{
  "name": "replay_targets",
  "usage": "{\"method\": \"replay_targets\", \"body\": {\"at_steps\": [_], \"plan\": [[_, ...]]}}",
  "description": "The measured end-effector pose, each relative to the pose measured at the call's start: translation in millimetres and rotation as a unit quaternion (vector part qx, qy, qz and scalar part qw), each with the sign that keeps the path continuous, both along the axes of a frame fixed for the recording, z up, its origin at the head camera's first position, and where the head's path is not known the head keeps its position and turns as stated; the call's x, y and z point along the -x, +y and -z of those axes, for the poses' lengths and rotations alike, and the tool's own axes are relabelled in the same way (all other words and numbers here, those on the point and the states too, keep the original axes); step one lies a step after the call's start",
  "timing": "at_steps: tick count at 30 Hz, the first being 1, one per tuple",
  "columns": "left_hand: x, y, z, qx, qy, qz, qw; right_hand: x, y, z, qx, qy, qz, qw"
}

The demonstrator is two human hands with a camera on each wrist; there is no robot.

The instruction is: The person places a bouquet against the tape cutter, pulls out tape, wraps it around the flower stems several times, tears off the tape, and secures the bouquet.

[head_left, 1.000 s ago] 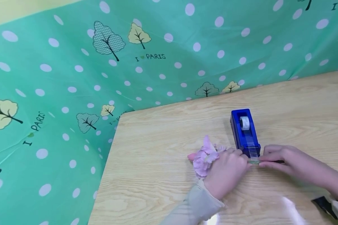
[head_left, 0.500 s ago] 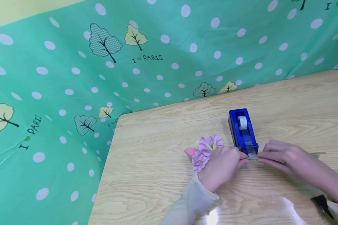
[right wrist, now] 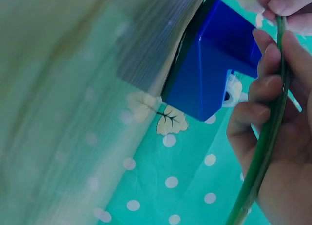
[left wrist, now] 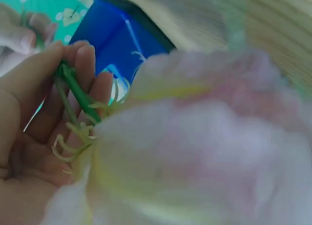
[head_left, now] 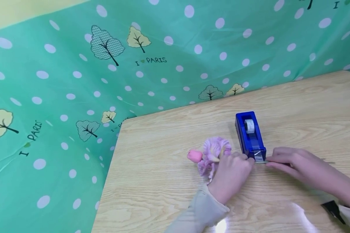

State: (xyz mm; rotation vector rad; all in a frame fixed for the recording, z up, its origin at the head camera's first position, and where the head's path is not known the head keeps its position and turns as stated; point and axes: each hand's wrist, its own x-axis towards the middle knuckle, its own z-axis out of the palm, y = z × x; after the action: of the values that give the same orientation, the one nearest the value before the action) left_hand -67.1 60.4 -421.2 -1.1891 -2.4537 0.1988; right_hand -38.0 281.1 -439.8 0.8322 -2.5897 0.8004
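My left hand (head_left: 230, 173) pinches the green stems (left wrist: 80, 93) of artificial flowers just below the blooms. A ruffled lilac flower (head_left: 213, 149) and a pink bud (head_left: 194, 156) stick out to its left. On the other side, my right hand (head_left: 297, 161) holds the same stems (right wrist: 268, 142) between thumb and fingers; they run down across its palm. Between the hands, a strip of clear tape (head_left: 258, 156) reaches from the blue tape dispenser (head_left: 250, 136) to the stems. Whether it is stuck all the way round them cannot be seen.
The dispenser stands on a light wood table (head_left: 151, 155), its tape roll (head_left: 250, 126) facing up. A green dotted cloth (head_left: 163, 48) hangs behind and to the left of the table. A black band (head_left: 333, 212) is at the right sleeve.
The flowers have turned in my left hand, showing more of the pink bud. Both hands have drawn slightly nearer the dispenser, and the tape span looks shorter.
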Motion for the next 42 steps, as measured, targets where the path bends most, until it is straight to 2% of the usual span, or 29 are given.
{"method": "replay_targets", "body": {"at_steps": [3,6,9,14,16,20,23,27,33,37,42], "plan": [[-0.8,1.2,2.9,-0.006,0.018,-0.003,0.9998,0.5,-0.3,-0.6,0.006,0.013,0.009,1.000],[-0.5,3.2,3.1,-0.009,0.007,-0.015,0.9998,0.5,-0.6,-1.7,0.010,0.024,0.013,1.000],[1.7,4.4,1.9,-0.021,-0.049,-0.027,0.9982,0.4,-0.9,-2.5,0.009,0.029,0.019,0.999],[5.8,5.8,-2.6,-0.032,-0.156,-0.040,0.9864,-0.6,-3.0,-2.7,0.014,0.026,0.032,0.999],[6.5,6.7,-4.7,-0.026,-0.165,-0.044,0.9849,-1.3,-4.0,-2.9,0.016,0.020,0.039,0.999],[6.6,7.8,-5.5,-0.007,-0.123,-0.043,0.9915,-2.7,-6.0,-4.5,-0.001,-0.004,0.072,0.997],[6.4,7.4,-3.5,0.005,-0.087,-0.036,0.9956,-3.4,-9.5,-9.3,0.002,-0.068,0.104,0.992],[7.8,7.1,0.2,0.000,-0.091,-0.027,0.9955,-1.1,-19.4,-18.2,0.031,-0.164,0.146,0.975],[7.2,6.7,2.9,0.008,-0.073,-0.029,0.9969,4.4,-36.9,-25.6,0.018,-0.210,0.203,0.956],[5.5,7.9,3.4,0.021,-0.064,-0.034,0.9971,6.2,-38.4,-23.0,0.026,-0.232,0.207,0.950],[6.8,7.0,3.1,0.017,-0.084,-0.033,0.9958,8.6,-34.7,-20.7,0.050,-0.261,0.193,0.944]]}}
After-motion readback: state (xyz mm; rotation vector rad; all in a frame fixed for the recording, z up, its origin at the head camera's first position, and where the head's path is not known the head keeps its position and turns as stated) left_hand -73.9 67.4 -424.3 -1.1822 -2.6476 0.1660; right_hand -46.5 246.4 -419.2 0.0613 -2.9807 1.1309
